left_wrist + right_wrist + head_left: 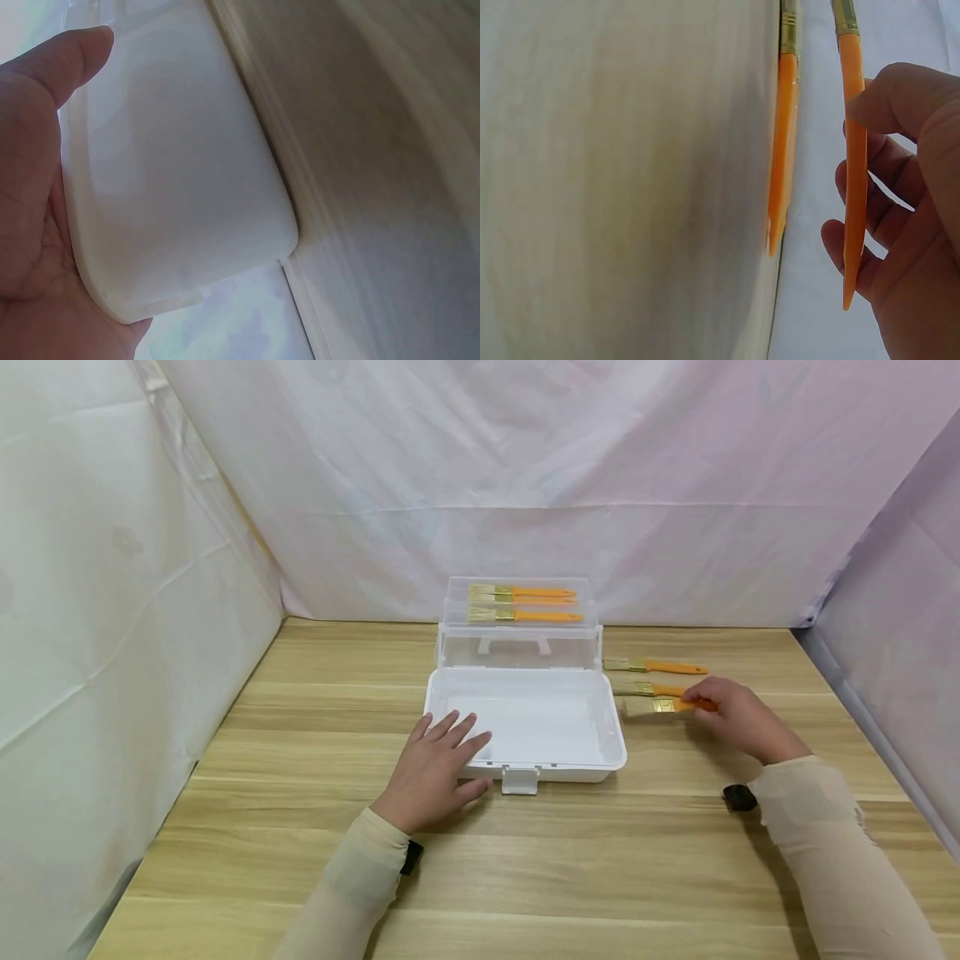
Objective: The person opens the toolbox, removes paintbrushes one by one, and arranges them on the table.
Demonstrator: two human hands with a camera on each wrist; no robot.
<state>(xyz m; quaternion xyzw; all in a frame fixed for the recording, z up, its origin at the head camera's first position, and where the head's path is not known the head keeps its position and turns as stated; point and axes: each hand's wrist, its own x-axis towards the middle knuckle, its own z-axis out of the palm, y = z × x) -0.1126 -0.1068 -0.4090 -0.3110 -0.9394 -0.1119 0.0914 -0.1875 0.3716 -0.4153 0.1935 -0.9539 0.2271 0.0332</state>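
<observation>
A white plastic box (525, 727) lies on the table with its clear lid (457, 610) raised at the back. My left hand (435, 772) rests on the box's front left corner, fingers spread over the rim; the left wrist view shows the thumb (86, 56) along the box's outer wall (187, 142). My right hand (735, 718) pinches the orange handle of a flat paintbrush (853, 150) between thumb and fingers, above the table. Its bristles point left, towards the box. Two more paintbrushes lie behind it, a far one (675, 667) and a nearer one (648, 689).
Further orange-handled paintbrushes (543, 616) show at the raised lid; whether they are in it or behind it I cannot tell. A white handle (515, 644) sits on the lid, and a latch (520, 780) hangs at the box's front. White cloth (525, 485) walls surround the wooden table (570, 877).
</observation>
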